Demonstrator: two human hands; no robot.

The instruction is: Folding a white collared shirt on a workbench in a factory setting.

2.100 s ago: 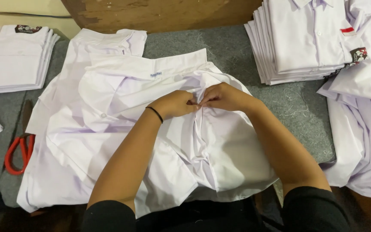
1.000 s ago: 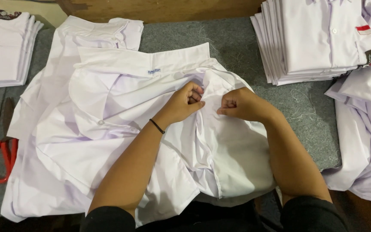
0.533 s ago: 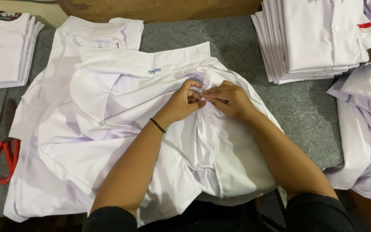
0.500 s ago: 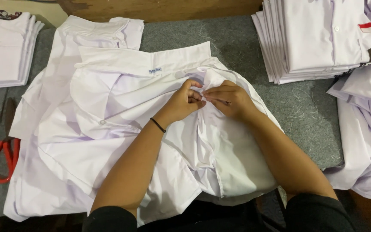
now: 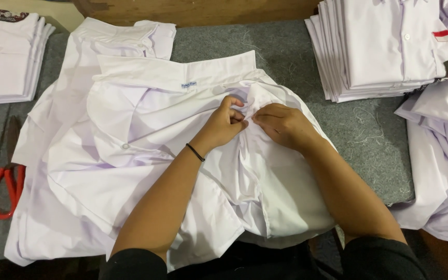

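Grey felt covers the tabletop [image 5: 369,129], scattered with short bits of loose thread, and a strip of brown wood runs along the upper edge of the frame. Spread over the middle of the picture lies a white shirt [image 5: 130,171], open and rumpled, its collar band turned toward the top of the frame with a small blue label at its centre; it rests on at least one more white shirt whose collar shows at the upper left centre. Both hands meet just above the centre of the frame, on the front of the top shirt. The left hand [image 5: 224,124] has its grip pinched shut on a small fold of the fabric, thumb against curled fingers, and a thin black band [image 5: 195,152] circles its wrist. The right hand [image 5: 286,124] sits just beside it, fingertips touching the same gather of cloth and closed on it; what exactly lies between the fingertips is too small to tell. Dark sleeves show at the bottom edge. At the upper right stands a neat stack of folded white shirts [image 5: 369,52], the top one bearing a small red-and-white patch and a dark emblem near its right side. More loose white shirts [image 5: 442,171] drape along the right edge. A second, lower stack of folded shirts [image 5: 6,62] sits in the upper left corner. Red-handled scissors [image 5: 3,189] lie at the left edge, well apart from the hands.
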